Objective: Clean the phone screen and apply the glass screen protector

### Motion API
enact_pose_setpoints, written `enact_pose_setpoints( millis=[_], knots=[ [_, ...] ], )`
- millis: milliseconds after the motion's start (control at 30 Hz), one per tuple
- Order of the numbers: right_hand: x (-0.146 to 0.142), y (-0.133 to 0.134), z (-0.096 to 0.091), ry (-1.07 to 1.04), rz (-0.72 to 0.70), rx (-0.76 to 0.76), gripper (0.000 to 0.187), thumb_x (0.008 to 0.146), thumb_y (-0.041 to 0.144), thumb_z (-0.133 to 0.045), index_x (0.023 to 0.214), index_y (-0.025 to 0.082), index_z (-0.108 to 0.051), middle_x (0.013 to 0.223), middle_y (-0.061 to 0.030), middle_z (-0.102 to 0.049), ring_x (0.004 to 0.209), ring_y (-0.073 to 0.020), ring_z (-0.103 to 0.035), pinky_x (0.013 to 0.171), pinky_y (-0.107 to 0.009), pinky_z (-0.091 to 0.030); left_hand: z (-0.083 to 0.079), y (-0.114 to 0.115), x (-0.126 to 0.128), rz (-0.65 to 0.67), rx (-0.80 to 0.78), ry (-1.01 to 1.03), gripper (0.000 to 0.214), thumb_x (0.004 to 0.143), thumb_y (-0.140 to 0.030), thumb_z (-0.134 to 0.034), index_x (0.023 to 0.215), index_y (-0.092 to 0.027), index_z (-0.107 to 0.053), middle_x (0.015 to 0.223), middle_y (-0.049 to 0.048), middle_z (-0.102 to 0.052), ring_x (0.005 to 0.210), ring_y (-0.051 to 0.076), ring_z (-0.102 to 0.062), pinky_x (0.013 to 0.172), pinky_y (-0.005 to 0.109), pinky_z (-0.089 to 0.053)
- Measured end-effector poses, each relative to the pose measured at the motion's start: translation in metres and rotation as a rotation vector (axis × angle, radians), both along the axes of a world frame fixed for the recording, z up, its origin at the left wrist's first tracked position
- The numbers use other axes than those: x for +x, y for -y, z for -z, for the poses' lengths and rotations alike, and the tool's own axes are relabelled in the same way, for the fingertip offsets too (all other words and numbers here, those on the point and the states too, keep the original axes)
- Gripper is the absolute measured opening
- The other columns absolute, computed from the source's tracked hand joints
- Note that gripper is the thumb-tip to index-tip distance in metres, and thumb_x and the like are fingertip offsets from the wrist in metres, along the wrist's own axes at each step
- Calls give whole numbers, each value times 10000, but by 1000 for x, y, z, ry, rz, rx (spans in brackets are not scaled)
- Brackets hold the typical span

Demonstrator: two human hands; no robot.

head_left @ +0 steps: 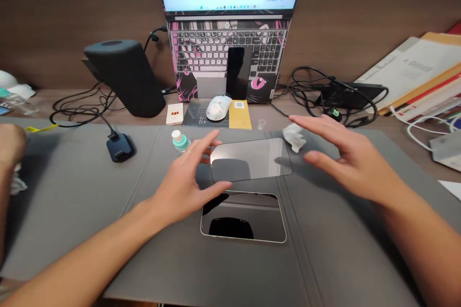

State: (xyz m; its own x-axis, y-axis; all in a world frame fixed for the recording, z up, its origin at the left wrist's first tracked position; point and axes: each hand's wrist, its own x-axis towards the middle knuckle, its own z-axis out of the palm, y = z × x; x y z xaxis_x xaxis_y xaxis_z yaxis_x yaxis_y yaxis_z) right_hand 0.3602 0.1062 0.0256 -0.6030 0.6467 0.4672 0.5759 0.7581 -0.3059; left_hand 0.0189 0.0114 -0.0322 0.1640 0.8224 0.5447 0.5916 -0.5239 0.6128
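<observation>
A clear glass screen protector [252, 160] with a thin dark border is held just above the grey desk mat. My left hand [192, 172] grips its left end, with the thumb at the near edge and the fingers at the far edge. My right hand [342, 160] is off its right end, thumb and fingers spread apart and holding nothing. A phone [245, 217] with a dark, shiny screen and a light frame lies face up on the mat, nearer to me than the glass. Behind my right fingertips sits a crumpled white tissue [294, 137].
A small teal-capped bottle [180, 140] stands beyond my left hand. Behind are a mouse [218, 108], a laptop [201, 53] with a second dark phone [238, 72] leaning on it, and a black speaker-like box [124, 76]. Cables tangle at both sides. Another person's hand [10, 146] is at the far left.
</observation>
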Motion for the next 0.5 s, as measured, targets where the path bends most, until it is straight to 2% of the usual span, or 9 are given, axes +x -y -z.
enact_pose_setpoints(
  millis=[33, 133, 200, 267, 367, 500],
  knots=[
    [-2, 3, 0, -9, -55, -16, 608, 1037, 556, -637, 1620, 432, -518, 1574, -42, -660, 1431, -367, -624, 1242, -680, -426, -1, 0, 0, 16, 21, 5, 906, 912, -290, -826, 1681, -385, -355, 1414, 73, -691, 1067, 193, -706, 935, 376, -669],
    [-11, 13, 0, 17, -169, -64, 871, 927, 693, -735, 1686, 405, -419, 1613, -74, -623, 1448, -375, -607, 1176, -602, -530, -3, -1, -2, 68, 83, 8, 920, 903, -287, -839, 1682, -381, -359, 1399, 65, -698, 1032, 174, -693, 920, 334, -656],
    [-16, 17, 3, 47, -198, -66, 965, 896, 666, -790, 1715, 397, -356, 1617, -91, -616, 1420, -358, -631, 1128, -557, -579, -4, -1, -2, 86, 95, -1, 926, 896, -296, -844, 1679, -379, -358, 1388, 66, -705, 1003, 177, -690, 887, 333, -652],
    [-18, 18, 5, 61, -204, -64, 921, 941, 564, -786, 1723, 401, -329, 1575, -92, -650, 1358, -324, -677, 1090, -517, -609, -4, 0, -3, 87, 69, -23, 932, 894, -311, -842, 1678, -383, -344, 1379, 70, -708, 1010, 195, -693, 898, 369, -647],
    [-18, 19, 5, 74, -197, -70, 850, 974, 487, -766, 1714, 372, -362, 1493, -101, -705, 1281, -305, -721, 1059, -496, -631, -5, 1, -4, 78, -1, -89, 896, 901, -336, -830, 1658, -380, -352, 1394, 79, -692, 1130, 243, -681, 1000, 455, -616],
    [-18, 20, 0, 121, -222, -112, 662, 981, 514, -751, 1591, 325, -576, 1553, -110, -667, 1357, -324, -688, 1041, -478, -645, -8, 2, -4, 101, -22, -118, 760, 914, -357, -820, 1580, -353, -455, 1423, 82, -656, 1251, 267, -634, 1076, 483, -570]
  ],
)
